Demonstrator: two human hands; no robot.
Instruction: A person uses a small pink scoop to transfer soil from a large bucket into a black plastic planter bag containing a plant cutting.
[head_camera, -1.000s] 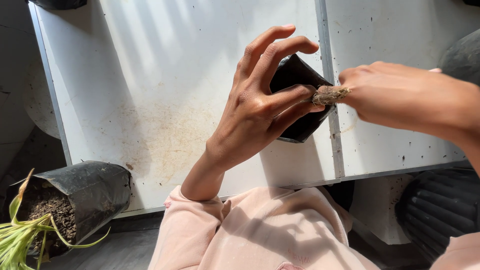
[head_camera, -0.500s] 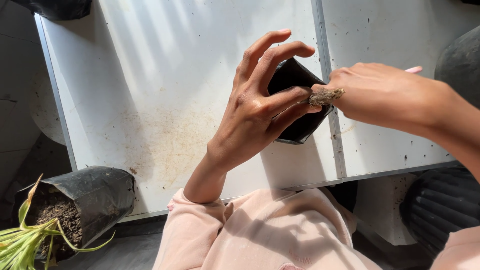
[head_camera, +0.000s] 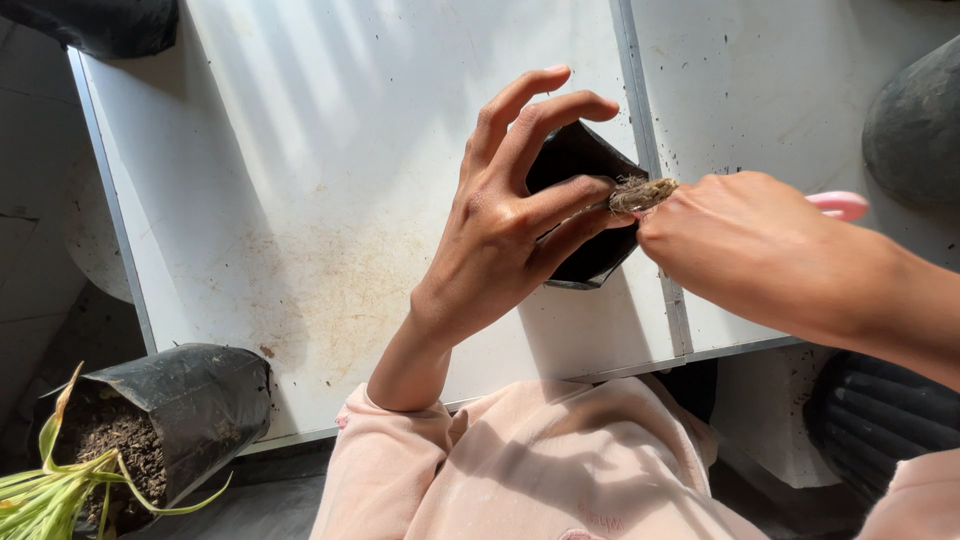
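My left hand (head_camera: 505, 225) grips a small black plastic grow bag (head_camera: 578, 215) above the white table (head_camera: 300, 200), two fingers pressing on it and the other fingers raised. My right hand (head_camera: 745, 240) comes in from the right and pinches a brown clump of roots or fibre (head_camera: 640, 193) at the bag's rim. A pink handle end (head_camera: 838, 204) sticks out behind my right hand; what it belongs to is hidden.
A black grow bag with soil and green leaves (head_camera: 150, 420) lies at the lower left by the table edge. More dark bags sit at the top left (head_camera: 105, 25), right (head_camera: 915, 125) and lower right (head_camera: 880, 420). A seam (head_camera: 650, 200) splits the table panels.
The view has shifted slightly. My hands stay together on the small bag and the root clump, with almost no movement between them.
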